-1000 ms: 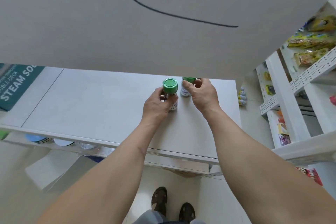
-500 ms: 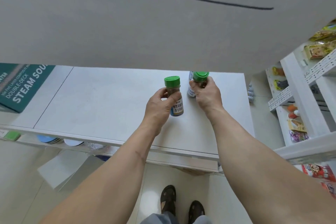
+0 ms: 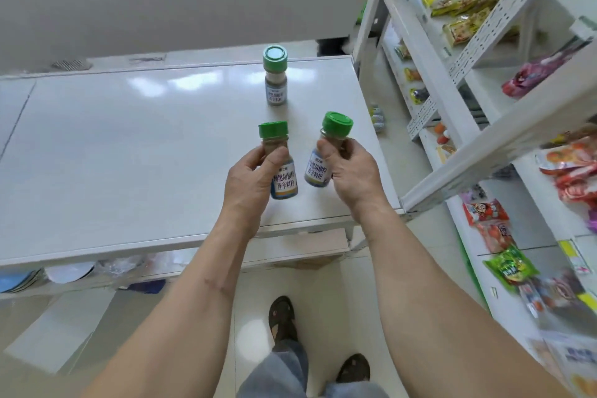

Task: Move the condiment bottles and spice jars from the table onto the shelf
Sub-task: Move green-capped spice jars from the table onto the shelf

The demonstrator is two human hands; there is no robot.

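bright, even daylight | glare on table [image 3: 161,139] | edges warped, right side blurred

3 small spice jars w/ green caps. Far jar [image 3: 275,77] stands upright on desk. Left jar [image 3: 279,164] & right jar [image 3: 326,149], tilted, are up off desk, near edge.

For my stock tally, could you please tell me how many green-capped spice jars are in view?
3. One jar is in the left hand, one jar is in the right hand, and a third jar stands on the white table. None seems hidden.
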